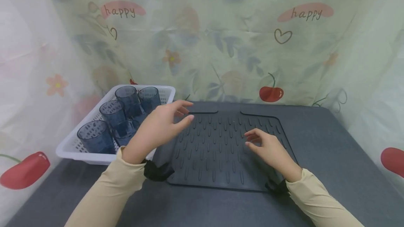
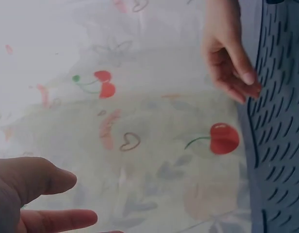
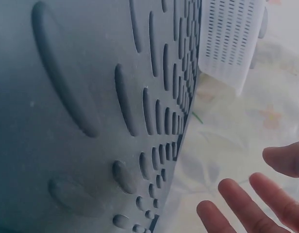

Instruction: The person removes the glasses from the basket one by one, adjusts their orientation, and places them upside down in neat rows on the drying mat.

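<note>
My left hand [image 1: 162, 123] is raised beside the white basket, its fingers loosely bent with nothing between them. In the left wrist view its thumb [image 2: 55, 182] and forefinger stand apart. Over the right part of the black ridged mat [image 1: 208, 150] hovers my right hand [image 1: 268, 148], fingers relaxed and holding nothing. The right wrist view shows its fingers [image 3: 241, 199] spread above the mat's edge. Several blue-tinted clear glasses [image 1: 96, 137] stand in the white perforated basket [image 1: 75, 155], partly hidden by the left hand and forearm.
A dark table [image 1: 328, 143] carries the basket at the left and the mat in the middle. A printed cloth [image 1: 208, 38] with cherries and hearts hangs behind and along both sides.
</note>
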A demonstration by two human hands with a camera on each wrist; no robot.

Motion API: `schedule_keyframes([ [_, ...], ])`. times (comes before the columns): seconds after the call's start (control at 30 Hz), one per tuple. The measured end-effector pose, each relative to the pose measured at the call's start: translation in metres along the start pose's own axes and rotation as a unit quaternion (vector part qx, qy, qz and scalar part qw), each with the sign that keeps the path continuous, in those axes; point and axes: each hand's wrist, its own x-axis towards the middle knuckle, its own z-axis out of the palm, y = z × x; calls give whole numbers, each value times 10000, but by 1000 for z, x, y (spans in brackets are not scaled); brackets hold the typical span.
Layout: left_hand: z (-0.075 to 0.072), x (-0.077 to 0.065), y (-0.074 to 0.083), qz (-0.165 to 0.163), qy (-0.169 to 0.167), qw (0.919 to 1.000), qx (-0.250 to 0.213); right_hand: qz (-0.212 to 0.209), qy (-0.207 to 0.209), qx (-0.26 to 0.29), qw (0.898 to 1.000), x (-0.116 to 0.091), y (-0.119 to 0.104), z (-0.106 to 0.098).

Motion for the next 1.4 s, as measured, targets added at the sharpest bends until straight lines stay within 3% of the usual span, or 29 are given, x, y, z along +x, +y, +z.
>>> schedule_keyframes([
  [0.3, -29, -24, -23, -4, 844, 9950, -538, -39, -22, 585, 9983, -1, 4, -1],
  [0.5, -39, -38, -38, 58, 1623, 9836, -788, -150, -32, 754, 9970, 0, 6, 0],
  [0.7, -41, -45, -53, 20, 2154, 9722, -915, -168, -12, 809, 9966, 0, 8, 0],
  [0.97, -36, -53, -83, -298, 3017, 9480, -968, -101, -44, 833, 9965, -2, 9, 0],
  [1.2, -28, -63, -120, -516, 3936, 9152, -701, -119, -80, 872, 9961, -1, 8, 2],
  [1.27, -28, -66, -129, -638, 4076, 9088, -615, -133, -79, 879, 9960, 0, 7, 1],
  [1.4, -29, -70, -143, -983, 4083, 9055, -615, -159, -89, 913, 9957, 0, 7, 0],
])
